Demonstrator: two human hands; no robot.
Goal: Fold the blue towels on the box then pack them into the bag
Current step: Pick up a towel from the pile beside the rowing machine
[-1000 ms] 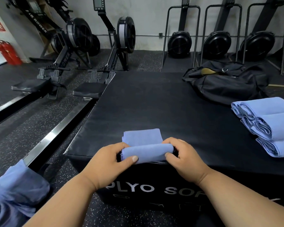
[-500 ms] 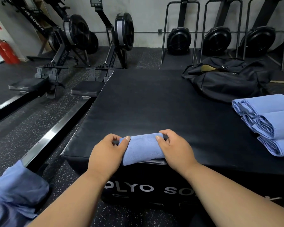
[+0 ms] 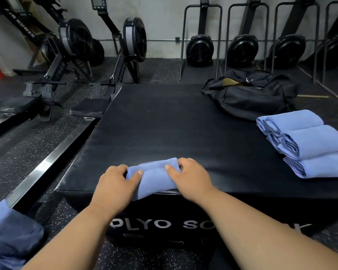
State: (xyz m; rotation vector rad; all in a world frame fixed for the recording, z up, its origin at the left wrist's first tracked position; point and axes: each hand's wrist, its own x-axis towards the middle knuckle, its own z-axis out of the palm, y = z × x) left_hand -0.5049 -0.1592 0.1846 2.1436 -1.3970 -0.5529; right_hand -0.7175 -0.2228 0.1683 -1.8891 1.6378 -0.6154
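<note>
Now left hand and right hand both grip one folded blue towel. It sits at the plyo box's near edge.

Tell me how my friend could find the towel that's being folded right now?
Look at the big black box in the middle of the gym floor. At its near edge, the left hand and right hand hold one blue towel. The other folded towels lie stacked at the box's right side, untouched.
</note>
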